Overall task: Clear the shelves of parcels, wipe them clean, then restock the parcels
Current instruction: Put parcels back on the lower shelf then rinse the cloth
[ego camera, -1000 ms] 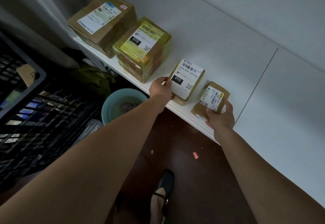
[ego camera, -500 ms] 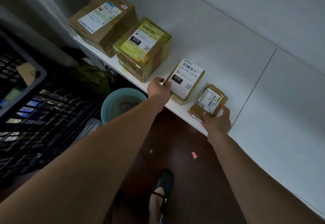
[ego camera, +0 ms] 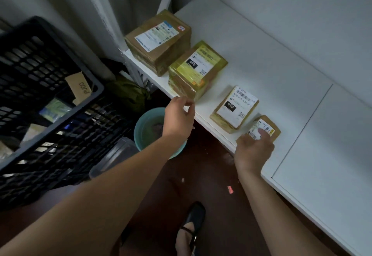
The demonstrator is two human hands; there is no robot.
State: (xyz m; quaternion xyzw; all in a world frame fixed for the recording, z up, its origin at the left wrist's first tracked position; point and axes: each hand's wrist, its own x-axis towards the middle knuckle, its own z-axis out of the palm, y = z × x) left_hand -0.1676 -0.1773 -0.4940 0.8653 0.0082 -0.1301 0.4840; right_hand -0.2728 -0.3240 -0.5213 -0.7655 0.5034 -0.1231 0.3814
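Note:
Several labelled parcels lie in a row along the front of the white shelf (ego camera: pixel 271 70). From the left: a large brown box (ego camera: pixel 159 40), a yellow-taped box (ego camera: pixel 198 68), a flat parcel with a white label (ego camera: pixel 234 110) and a small brown parcel (ego camera: pixel 266 128). My right hand (ego camera: pixel 252 151) rests on the small parcel, fingers laid over its label and near edge. My left hand (ego camera: pixel 179 119) hovers in front of the shelf edge below the yellow box, fingers loosely apart, holding nothing.
A black plastic crate (ego camera: pixel 46 99) with more parcels stands at the left. Below the shelf sit a teal basin (ego camera: pixel 149 131), a clear container (ego camera: pixel 112 155) and a green bag (ego camera: pixel 128 93). My shoe (ego camera: pixel 193 217) is on the dark floor.
My left hand let go of the flat white-label parcel and drew back to the left, off the shelf. The right hand stays on the small parcel. The view swung left, showing more of the crate.

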